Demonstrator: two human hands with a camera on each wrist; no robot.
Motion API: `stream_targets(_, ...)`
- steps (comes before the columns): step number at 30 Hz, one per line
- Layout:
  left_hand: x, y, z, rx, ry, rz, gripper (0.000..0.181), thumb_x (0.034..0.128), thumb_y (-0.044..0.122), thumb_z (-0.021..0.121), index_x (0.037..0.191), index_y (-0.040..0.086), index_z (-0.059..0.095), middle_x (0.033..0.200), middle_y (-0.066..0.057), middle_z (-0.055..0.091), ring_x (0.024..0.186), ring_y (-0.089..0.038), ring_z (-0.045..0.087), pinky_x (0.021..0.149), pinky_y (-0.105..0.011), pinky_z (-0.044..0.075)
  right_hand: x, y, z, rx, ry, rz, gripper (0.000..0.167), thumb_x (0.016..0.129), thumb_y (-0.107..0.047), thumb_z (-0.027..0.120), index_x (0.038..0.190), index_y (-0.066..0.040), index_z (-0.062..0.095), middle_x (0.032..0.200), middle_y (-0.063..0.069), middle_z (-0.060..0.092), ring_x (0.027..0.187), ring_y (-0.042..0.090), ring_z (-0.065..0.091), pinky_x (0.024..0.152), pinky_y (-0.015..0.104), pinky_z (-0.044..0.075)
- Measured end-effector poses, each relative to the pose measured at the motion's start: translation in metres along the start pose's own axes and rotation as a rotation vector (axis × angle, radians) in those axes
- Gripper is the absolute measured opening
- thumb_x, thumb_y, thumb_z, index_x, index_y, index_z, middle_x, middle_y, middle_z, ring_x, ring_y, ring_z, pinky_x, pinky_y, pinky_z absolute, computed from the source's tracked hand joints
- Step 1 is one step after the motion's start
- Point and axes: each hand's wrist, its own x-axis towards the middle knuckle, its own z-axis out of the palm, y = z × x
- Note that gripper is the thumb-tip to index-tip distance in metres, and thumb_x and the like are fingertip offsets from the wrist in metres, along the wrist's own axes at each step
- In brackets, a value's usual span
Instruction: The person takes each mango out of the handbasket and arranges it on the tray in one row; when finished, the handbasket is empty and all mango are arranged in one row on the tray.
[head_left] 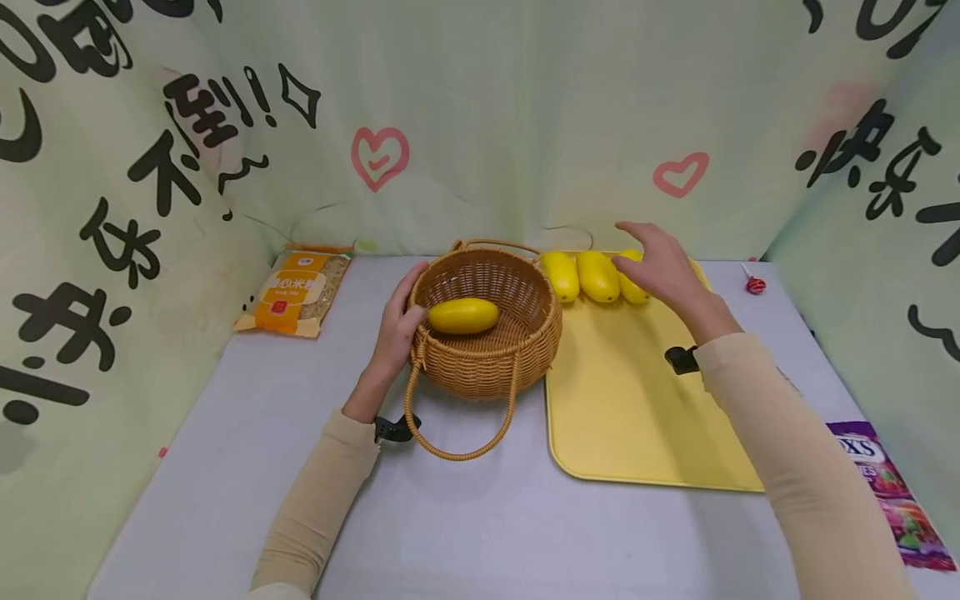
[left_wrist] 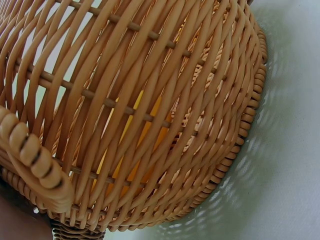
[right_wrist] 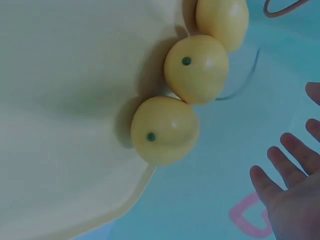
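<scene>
My left hand [head_left: 397, 325] grips the left rim of a round wicker basket [head_left: 487, 371], thumb over the edge. The basket tilts toward me, one handle hanging at the front. Inside it lies one long yellow fruit [head_left: 462, 317], also glimpsed as yellow through the weave [left_wrist: 145, 70] in the left wrist view. My right hand [head_left: 660, 262] is above the far side of a yellow tray [head_left: 637, 417], fingers spread, holding nothing. Close under it, 3 similar yellow fruits [head_left: 597, 277] stand in a row; green tips show on two fruits [right_wrist: 165, 131] in the right wrist view.
An orange bag of grain-like food [head_left: 300, 292] lies at the back left. A red lollipop [head_left: 755, 284] is at the back right, and a purple candy packet [head_left: 888, 492] at the right edge. Fabric walls [head_left: 525, 125] with writing enclose the white table [head_left: 465, 525].
</scene>
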Motion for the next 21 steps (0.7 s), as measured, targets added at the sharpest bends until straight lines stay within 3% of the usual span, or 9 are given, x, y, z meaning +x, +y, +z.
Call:
stream_targets(7, 0.0, 0.0, 0.0, 0.017, 0.004, -0.008, 0.066, 0.0908, -0.002, 0.038, 0.156, 0.005, 0.03, 0.162, -0.014, 0.029, 0.15, -0.031, 0.029, 0.119, -0.054, 0.028, 0.002, -0.023, -0.003, 0.021, 0.009, -0.098, 0.063, 0.096, -0.027, 0.059, 0.154, -0.012, 0.038, 0.156, 0.017, 0.039, 0.143, 0.041, 0.034, 0.116, 0.061, 0.027)
stream_targets(14, 0.0, 0.0, 0.0, 0.017, 0.006, -0.007, 0.066, 0.0909, 0.001, 0.039, 0.156, 0.006, 0.031, 0.162, -0.013, 0.03, 0.15, -0.03, 0.029, 0.119, -0.054, 0.028, 0.001, -0.061, -0.006, 0.055, 0.025, -0.183, 0.06, 0.094, -0.026, 0.061, 0.15, -0.014, 0.044, 0.153, 0.014, 0.046, 0.139, 0.039, 0.041, 0.113, 0.059, 0.033)
stream_targets(21, 0.001, -0.003, -0.001, -0.003, 0.005, -0.011, 0.066, 0.0909, 0.001, 0.039, 0.156, 0.007, 0.031, 0.162, -0.012, 0.03, 0.15, -0.029, 0.029, 0.12, -0.053, 0.028, -0.001, -0.093, 0.004, 0.068, -0.037, -0.293, 0.06, 0.092, -0.025, 0.066, 0.149, -0.013, 0.047, 0.15, 0.011, 0.049, 0.138, 0.034, 0.044, 0.113, 0.054, 0.036)
